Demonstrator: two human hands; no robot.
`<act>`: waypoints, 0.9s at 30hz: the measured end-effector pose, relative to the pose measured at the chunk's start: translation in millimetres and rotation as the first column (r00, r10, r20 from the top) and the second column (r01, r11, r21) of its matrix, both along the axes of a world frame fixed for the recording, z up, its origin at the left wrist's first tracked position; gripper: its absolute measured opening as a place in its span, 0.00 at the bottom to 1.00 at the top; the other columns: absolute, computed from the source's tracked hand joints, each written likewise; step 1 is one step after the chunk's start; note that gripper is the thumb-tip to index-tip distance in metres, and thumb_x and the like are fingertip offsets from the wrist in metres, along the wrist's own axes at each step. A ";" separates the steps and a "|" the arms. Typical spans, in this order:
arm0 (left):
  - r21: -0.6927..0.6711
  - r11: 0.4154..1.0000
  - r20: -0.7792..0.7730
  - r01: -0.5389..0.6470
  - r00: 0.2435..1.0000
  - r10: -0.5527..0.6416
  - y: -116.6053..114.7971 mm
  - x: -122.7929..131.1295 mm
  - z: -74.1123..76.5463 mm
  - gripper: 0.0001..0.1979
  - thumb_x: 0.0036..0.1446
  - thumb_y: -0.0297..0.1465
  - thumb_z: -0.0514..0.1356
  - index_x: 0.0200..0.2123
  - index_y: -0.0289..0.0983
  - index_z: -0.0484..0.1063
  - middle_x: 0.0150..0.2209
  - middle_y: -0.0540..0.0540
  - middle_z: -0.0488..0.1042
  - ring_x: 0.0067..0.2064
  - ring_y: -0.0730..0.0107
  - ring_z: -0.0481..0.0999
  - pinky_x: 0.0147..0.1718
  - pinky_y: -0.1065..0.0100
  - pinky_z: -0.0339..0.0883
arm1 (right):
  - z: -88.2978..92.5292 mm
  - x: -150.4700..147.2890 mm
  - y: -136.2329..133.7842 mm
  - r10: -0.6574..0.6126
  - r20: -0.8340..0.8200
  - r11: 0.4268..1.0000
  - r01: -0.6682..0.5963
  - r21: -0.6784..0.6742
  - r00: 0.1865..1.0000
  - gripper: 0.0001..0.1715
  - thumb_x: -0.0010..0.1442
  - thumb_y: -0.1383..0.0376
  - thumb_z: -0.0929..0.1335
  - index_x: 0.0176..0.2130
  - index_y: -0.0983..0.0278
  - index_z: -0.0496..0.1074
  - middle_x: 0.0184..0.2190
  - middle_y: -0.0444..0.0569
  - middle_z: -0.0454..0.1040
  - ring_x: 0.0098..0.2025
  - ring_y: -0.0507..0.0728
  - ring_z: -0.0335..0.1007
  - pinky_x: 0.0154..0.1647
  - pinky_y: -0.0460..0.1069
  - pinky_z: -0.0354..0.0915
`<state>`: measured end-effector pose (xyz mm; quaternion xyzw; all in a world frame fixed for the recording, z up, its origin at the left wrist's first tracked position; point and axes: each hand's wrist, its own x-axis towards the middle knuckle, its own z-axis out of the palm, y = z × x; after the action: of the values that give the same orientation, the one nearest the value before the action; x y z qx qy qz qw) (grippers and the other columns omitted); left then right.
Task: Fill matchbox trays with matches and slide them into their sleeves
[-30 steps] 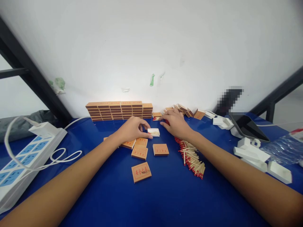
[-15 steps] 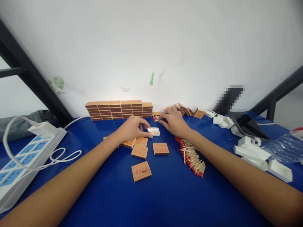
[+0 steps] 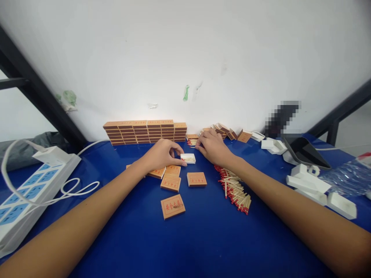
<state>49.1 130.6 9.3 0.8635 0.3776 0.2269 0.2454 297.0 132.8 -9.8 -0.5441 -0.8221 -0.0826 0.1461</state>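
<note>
My left hand holds the left end of a small white matchbox tray between thumb and fingers; a few matches lie in the tray. Just right of it, my right hand has its fingers bent and pressed together beside some red-tipped matches; whatever is between its fingertips is too small to make out. A matchbox lies in front of the tray. More matchboxes lie near my left wrist, and one is closer to me. Loose matches are heaped below my right forearm.
Stacked matchboxes stand against the wall at the back left. Jumbled matchbox covers are behind my right hand. A power strip with a white cable is at the left. White trays, a phone and a plastic bottle lie right.
The view has shifted slightly. My left hand keeps its hold on the tray, and my right hand stays near the matches behind it with only a slight movement.
</note>
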 end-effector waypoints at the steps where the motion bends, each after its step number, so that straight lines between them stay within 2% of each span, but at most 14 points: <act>1: 0.000 1.000 0.000 0.000 1.000 0.000 0.1 0.0 -0.1 0.21 0.49 0.45 0.78 0.40 0.37 0.86 0.30 0.46 0.82 0.30 0.68 0.77 0.31 0.67 0.67 | -0.4 0.4 0.2 0.003 0.003 1.000 -0.003 0.006 1.000 0.11 0.71 0.64 0.66 0.40 0.64 0.78 0.50 0.61 0.76 0.57 0.71 0.63 0.50 0.61 0.60; 5: -0.004 1.000 0.001 0.000 1.000 0.000 -1.0 -0.2 0.8 0.20 0.50 0.45 0.78 0.40 0.37 0.86 0.30 0.47 0.82 0.30 0.68 0.77 0.30 0.67 0.67 | -1.9 2.0 2.0 0.040 -0.025 0.998 -0.038 0.042 0.999 0.09 0.70 0.65 0.67 0.44 0.62 0.78 0.50 0.60 0.76 0.57 0.71 0.62 0.49 0.61 0.59; 11: 0.005 1.000 0.000 0.005 1.000 -0.005 -0.3 -0.4 0.3 0.20 0.50 0.45 0.78 0.40 0.37 0.86 0.29 0.47 0.82 0.30 0.68 0.77 0.30 0.67 0.67 | -2.4 3.6 3.6 0.050 -0.028 0.998 -0.049 0.047 0.998 0.11 0.71 0.64 0.66 0.41 0.61 0.79 0.48 0.59 0.76 0.56 0.70 0.62 0.49 0.60 0.58; 16: 0.013 1.000 -0.006 0.006 1.000 -0.006 1.8 -0.2 -1.1 0.20 0.49 0.45 0.79 0.40 0.38 0.86 0.29 0.47 0.81 0.29 0.69 0.76 0.31 0.67 0.67 | -0.7 1.6 1.6 0.039 -0.034 0.998 -0.038 0.043 0.999 0.09 0.71 0.64 0.67 0.45 0.62 0.79 0.49 0.59 0.75 0.57 0.70 0.61 0.50 0.60 0.58; 22: 0.011 1.000 -0.001 0.001 1.000 -0.001 -0.1 -0.9 0.3 0.20 0.49 0.44 0.78 0.40 0.37 0.86 0.29 0.47 0.82 0.30 0.68 0.78 0.31 0.67 0.67 | 1.0 0.3 1.9 0.016 -0.006 1.000 -0.016 -0.010 1.000 0.09 0.71 0.64 0.67 0.41 0.63 0.78 0.49 0.60 0.76 0.57 0.71 0.62 0.51 0.61 0.59; 27: 0.016 1.000 0.013 -0.018 1.000 0.017 0.6 -0.2 -0.5 0.19 0.49 0.43 0.79 0.39 0.37 0.85 0.29 0.47 0.83 0.29 0.68 0.77 0.31 0.67 0.67 | 9.6 -0.3 -9.1 0.093 -0.089 0.996 -0.094 -0.011 0.992 0.08 0.71 0.63 0.68 0.39 0.62 0.76 0.47 0.57 0.76 0.57 0.69 0.63 0.54 0.61 0.60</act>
<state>48.8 131.2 8.7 0.8606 0.3817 0.2376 0.2391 296.6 123.7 -0.2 -0.5093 -0.8399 -0.0450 0.1821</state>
